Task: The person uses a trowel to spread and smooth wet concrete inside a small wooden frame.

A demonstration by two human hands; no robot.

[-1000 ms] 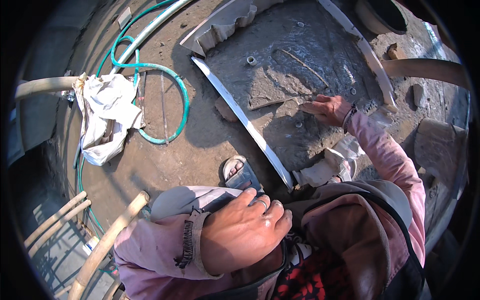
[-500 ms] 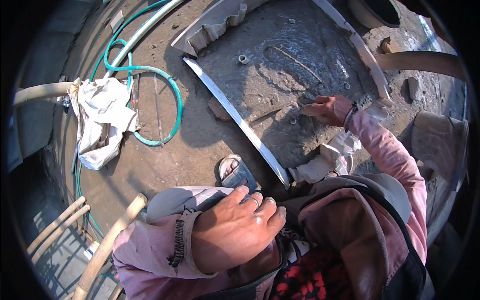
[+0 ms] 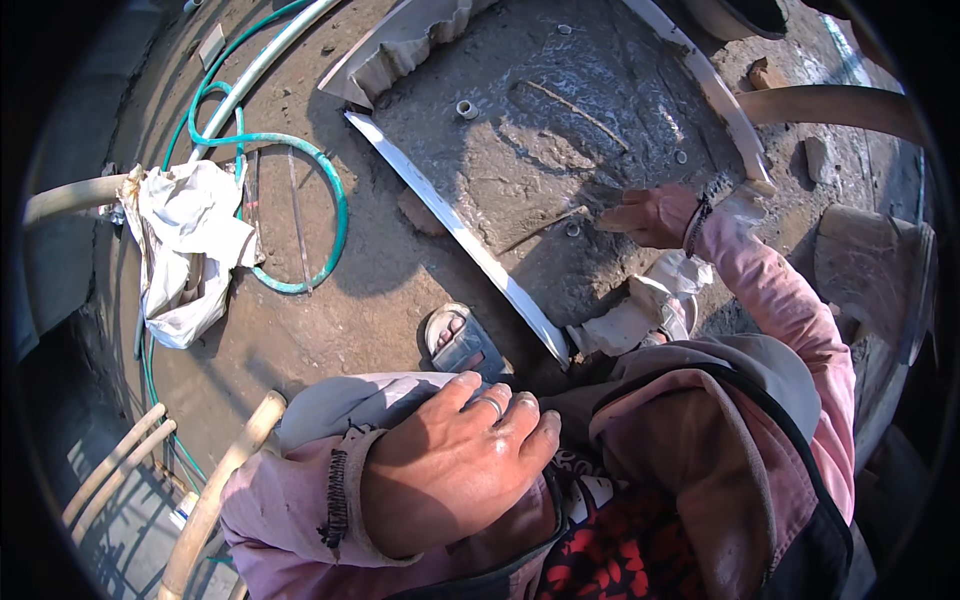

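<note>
My left hand [image 3: 455, 465], with a ring on one finger, rests palm down on my grey-clad knee, its fingers loosely bent and holding nothing. My right hand [image 3: 660, 215] reaches low over a bed of wet grey cement [image 3: 570, 160] inside a frame. Its fingers are pressed together and point left; what they grip, if anything, is too dim to make out. A thin stick [image 3: 545, 227] lies on the cement left of the fingertips. A second thin stick [image 3: 580, 115] lies farther off. A short white pipe end [image 3: 466, 109] and several smaller ones stand up from the surface.
A white board [image 3: 460, 240] edges the bed's left side; a pale curved strip [image 3: 710, 90] bounds the right. A green hose [image 3: 335, 190] and a crumpled white sack [image 3: 190, 240] lie left. Bamboo poles [image 3: 225, 480] stand lower left. My sandalled foot [image 3: 460, 340] is beside the board.
The whole view has shifted slightly, so the scene sits a little further left and up. My right hand stays low over the cement; my left hand stays on my knee.
</note>
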